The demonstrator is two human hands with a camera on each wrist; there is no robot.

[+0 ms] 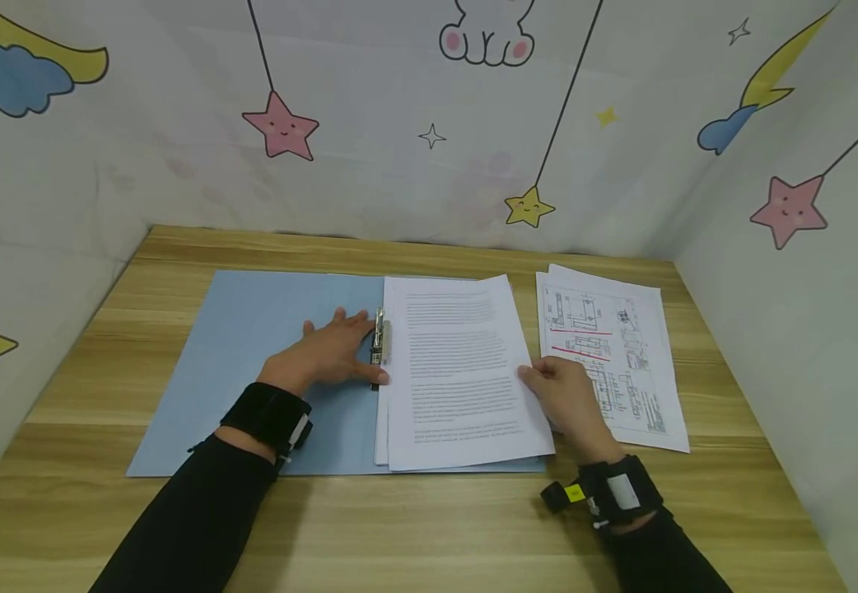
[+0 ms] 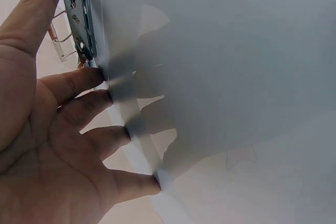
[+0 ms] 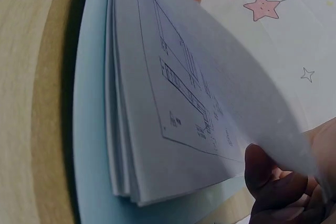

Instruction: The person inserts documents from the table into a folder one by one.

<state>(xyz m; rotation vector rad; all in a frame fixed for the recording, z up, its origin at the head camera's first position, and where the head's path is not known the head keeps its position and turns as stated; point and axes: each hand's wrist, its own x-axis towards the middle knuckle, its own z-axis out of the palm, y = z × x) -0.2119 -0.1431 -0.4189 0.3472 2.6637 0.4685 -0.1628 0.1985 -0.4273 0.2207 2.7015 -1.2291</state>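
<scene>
A blue folder [image 1: 244, 321] lies spread out on the table, with a metal clip [image 1: 377, 350] near its middle. My left hand [image 1: 333, 352] rests on the folder's left cover with fingers spread, its thumb beside the clip at the papers' left edge. In the left wrist view the fingertips touch the glossy cover [image 2: 236, 66]. A stack of papers lies on the right half, a sheet of printed text [image 1: 459, 371] on top. At its right edge, my right hand [image 1: 568, 399] pinches that sheet between thumb and fingers. The right wrist view shows it lifted and bent above a drawing sheet [image 3: 152, 166].
To the right of the folder lie several loose sheets with technical drawings [image 1: 629, 362] and two red lines. The wooden table [image 1: 429, 535] borders white walls [image 1: 370, 189] printed with stars, at the back and both sides.
</scene>
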